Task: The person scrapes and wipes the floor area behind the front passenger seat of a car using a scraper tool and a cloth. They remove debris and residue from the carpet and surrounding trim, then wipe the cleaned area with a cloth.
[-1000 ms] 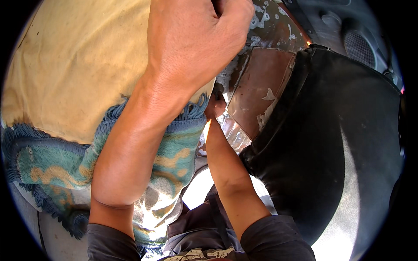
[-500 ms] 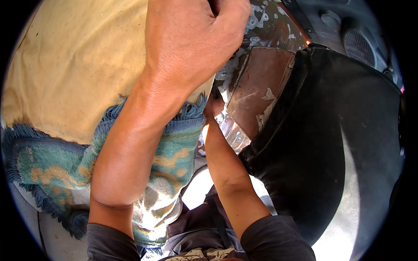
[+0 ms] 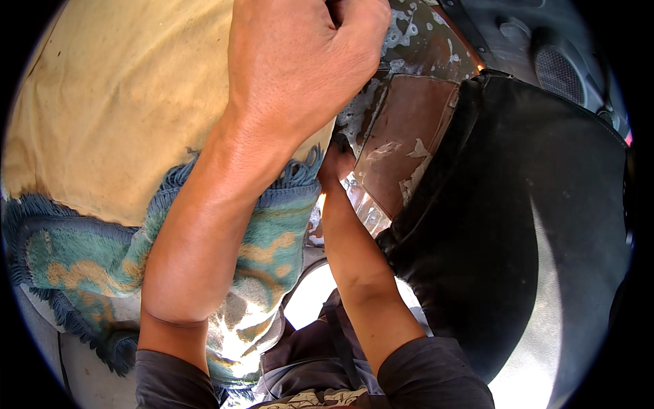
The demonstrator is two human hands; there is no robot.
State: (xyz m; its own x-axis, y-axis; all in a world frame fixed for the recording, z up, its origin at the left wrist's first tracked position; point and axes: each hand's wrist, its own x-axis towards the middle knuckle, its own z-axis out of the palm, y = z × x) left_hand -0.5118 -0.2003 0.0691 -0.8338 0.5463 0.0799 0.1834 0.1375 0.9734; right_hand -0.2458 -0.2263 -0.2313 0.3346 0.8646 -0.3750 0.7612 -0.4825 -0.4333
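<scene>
My left hand (image 3: 303, 65) is raised close at the top, its fingers curled in and partly cut off by the frame's edge; what they grip cannot be seen. Its forearm passes over a tan cloth cover (image 3: 122, 102) and a fringed blue-green towel (image 3: 272, 238) with yellow patterning. Lower and farther from me, my right hand (image 3: 336, 162) is closed beside a brown patch panel (image 3: 407, 129) with peeling spots. Something small and dark shows at its fingers, too hidden to name. White foam-like streaks mark the dark surface (image 3: 436, 48) around the panel.
A large black leather-like cushion (image 3: 518, 204) fills the right side, with a bright sunlit strip. Behind it is a grey door trim with a round-ended speaker grille (image 3: 560, 73). A grey seat surface (image 3: 88, 354) lies at lower left, under the towel.
My right hand and forearm have shifted slightly to the right, nearer the brown panel. My left hand has hardly moved.
</scene>
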